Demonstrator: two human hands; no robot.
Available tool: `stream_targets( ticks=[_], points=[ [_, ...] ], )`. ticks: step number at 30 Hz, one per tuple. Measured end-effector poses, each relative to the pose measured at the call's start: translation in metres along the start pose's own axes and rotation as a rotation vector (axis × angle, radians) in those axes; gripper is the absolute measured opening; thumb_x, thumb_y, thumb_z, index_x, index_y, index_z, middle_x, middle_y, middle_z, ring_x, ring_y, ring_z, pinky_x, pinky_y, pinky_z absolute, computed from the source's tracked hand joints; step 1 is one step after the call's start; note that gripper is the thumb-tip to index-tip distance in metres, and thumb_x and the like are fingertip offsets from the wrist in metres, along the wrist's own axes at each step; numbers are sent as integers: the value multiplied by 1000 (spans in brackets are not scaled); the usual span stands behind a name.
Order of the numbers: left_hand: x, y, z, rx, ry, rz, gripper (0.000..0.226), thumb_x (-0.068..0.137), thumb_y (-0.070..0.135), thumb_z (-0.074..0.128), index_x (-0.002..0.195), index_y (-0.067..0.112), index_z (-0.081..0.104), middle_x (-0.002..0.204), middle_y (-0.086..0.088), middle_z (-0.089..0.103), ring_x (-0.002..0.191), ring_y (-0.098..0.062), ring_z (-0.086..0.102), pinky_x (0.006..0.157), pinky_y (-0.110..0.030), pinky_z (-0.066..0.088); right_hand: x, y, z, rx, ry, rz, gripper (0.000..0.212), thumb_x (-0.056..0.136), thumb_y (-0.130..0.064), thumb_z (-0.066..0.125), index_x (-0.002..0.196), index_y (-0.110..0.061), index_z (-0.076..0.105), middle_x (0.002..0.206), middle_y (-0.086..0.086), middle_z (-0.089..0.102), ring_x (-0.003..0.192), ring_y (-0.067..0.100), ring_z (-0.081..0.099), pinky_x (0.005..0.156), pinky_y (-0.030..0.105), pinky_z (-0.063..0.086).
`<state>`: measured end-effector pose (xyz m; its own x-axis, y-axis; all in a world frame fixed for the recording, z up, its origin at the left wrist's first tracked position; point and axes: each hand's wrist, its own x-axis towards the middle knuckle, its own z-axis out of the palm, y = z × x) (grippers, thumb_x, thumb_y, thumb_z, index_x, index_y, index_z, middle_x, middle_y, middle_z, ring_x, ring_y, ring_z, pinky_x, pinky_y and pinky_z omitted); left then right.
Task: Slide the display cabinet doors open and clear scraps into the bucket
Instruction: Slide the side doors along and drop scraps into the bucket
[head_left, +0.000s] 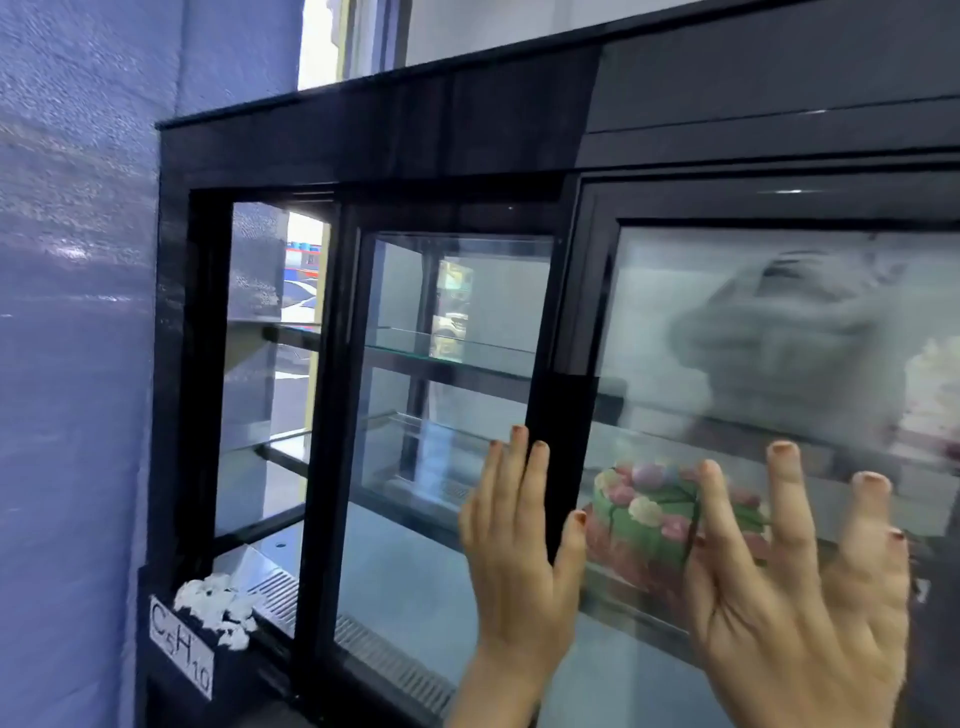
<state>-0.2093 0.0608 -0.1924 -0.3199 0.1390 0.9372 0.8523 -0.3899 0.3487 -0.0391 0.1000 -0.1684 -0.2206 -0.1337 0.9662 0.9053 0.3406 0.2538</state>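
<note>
head view puts me right at the black display cabinet (363, 145) set against a blue wall (78, 364). its left door (332, 415), a glass pane in a dark frame, stands part way across, leaving an open gap at the cabinet's left end. the right door (727, 312) is misted and reflective, and a green cake (644, 509) with pink flowers shows dimly behind it. the left hand (519, 551) lies flat with straight fingers on the upright bar of the left door, thumb on the far side of that bar. the right hand (795, 587) is spread wide against the right door's glass; whether the palm touches i cannot tell.

these doors look heavy and stiff to me, glass in a frame riding a bottom track, so i'd expect them to glide if pushed level and bind if pushed at a slant. bare glass is slippery and could crack under a knock, so the frame bar is the better place to take hold.

the scraps (215, 603), small white crumpled bits like torn paper, lie in a loose heap at the cabinet's lower left corner, just above a label (179, 649) reading c5h10 and beside the slotted grille (384, 654). they look light and soft, easy to pinch, apt to scatter. no bucket is in sight.
</note>
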Motion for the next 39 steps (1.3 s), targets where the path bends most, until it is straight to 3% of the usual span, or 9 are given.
stream_targets(
  ticks=[2, 5, 14, 18, 23, 26, 31, 35, 39],
  points=[
    [4, -19, -7, 169, -14, -116, 55, 94, 61, 18, 146, 43, 11, 157, 16, 5, 145, -14, 7, 113, -45, 11, 8, -22, -5, -30, -28, -19, 46, 101, -38, 28, 142, -22, 41, 149, 12, 32, 137, 42, 22, 109, 51, 18],
    [4, -34, -4, 98, -92, -194, 60, 85, 76, 11, 141, 55, 7, 156, 19, -3, 145, -13, -9, 114, -50, -3, 3, -18, -2, -40, -108, -36, 48, 100, -38, 29, 146, -25, 33, 153, 10, 25, 140, 39, 15, 111, 54, 10],
    [5, -38, -2, 53, -103, -215, 60, 81, 81, 11, 137, 62, 5, 154, 24, -5, 144, -9, -12, 113, -47, -8, 9, -19, -5, -66, -148, -72, 58, 94, -41, 41, 148, -26, 27, 154, 11, 20, 141, 39, 10, 110, 57, 9],
    [6, -35, -4, 46, -65, -213, 60, 80, 80, 9, 136, 60, 17, 154, 24, 8, 144, -5, -1, 111, -28, -7, 14, -34, -2, -44, -100, -7, 54, 85, -36, 58, 136, -21, 47, 147, 18, 30, 135, 46, 20, 107, 61, 12],
    [40, -64, -19, -90, 228, -368, 42, 85, 59, 31, 119, 38, 46, 118, 23, 40, 117, 3, 34, 101, -19, 23, 49, -86, 7, 187, -92, -112, 32, 88, -11, 46, 117, -16, 58, 140, 19, 43, 132, 41, 27, 106, 59, 16],
    [65, -95, -32, 136, 237, -388, 48, 86, 47, 35, 125, 24, 50, 131, 8, 40, 124, -10, 32, 103, -29, 19, 67, -112, 15, 246, -135, -111, 38, 91, -8, 33, 118, -14, 59, 144, 15, 41, 135, 39, 22, 110, 55, 9],
    [85, -137, -52, 254, 283, -457, 51, 87, 41, 33, 134, 23, 44, 145, 0, 34, 134, -19, 27, 112, -50, 18, 82, -142, 25, 180, -244, -158, 49, 86, -20, 39, 134, -14, 51, 151, 11, 29, 140, 32, 16, 109, 59, -5],
    [86, -152, -51, 292, 233, -464, 55, 89, 42, 26, 143, 29, 30, 154, 4, 19, 140, -16, 16, 113, -49, 12, 80, -153, 29, 39, -312, -170, 59, 88, -25, 34, 146, -13, 31, 156, 13, 12, 142, 33, 2, 104, 64, -13],
    [83, -156, -48, 236, 229, -450, 57, 87, 50, 19, 143, 38, 20, 156, 9, 11, 142, -4, 3, 111, -31, 3, 85, -174, 39, 101, -312, -163, 61, 95, -33, 34, 150, -14, 18, 156, 12, 5, 142, 32, 0, 105, 60, -14]
  ],
)
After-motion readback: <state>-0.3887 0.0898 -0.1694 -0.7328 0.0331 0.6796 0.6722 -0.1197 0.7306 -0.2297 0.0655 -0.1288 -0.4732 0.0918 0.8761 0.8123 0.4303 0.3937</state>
